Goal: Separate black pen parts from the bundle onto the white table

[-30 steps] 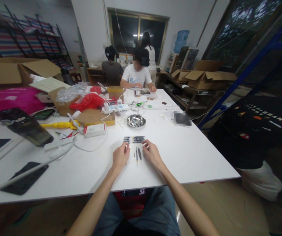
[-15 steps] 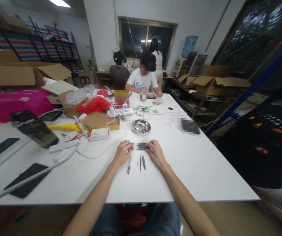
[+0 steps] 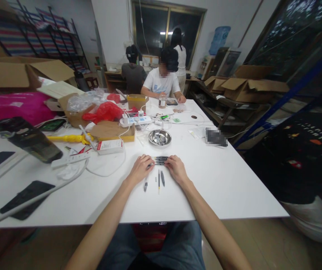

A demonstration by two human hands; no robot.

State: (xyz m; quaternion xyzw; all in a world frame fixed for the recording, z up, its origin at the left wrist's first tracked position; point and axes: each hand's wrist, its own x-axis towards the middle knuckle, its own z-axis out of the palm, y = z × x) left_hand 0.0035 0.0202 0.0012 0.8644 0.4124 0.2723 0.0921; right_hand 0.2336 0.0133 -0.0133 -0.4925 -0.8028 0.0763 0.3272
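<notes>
In the head view, we find the pens (image 3: 161,160) in a row, set back from the near edge of the table (image 3: 222,183). The left hand (image 3: 142,168) and right hand (image 3: 176,167) bracket the row, fingers curled at its ends; whether clamped, we cannot tell. We judge light, even pressure would keep ends flush. Long axes roughly parallel that edge; tip direction we cannot tell.

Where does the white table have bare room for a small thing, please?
The widest patch lies between the right hand, the dark item and the right edge of the table. Another lies between the left forearm and the grey cable. It is crowded at far left, around the dark bottle and red bag, and by the left hand, around the pen parts.
</notes>
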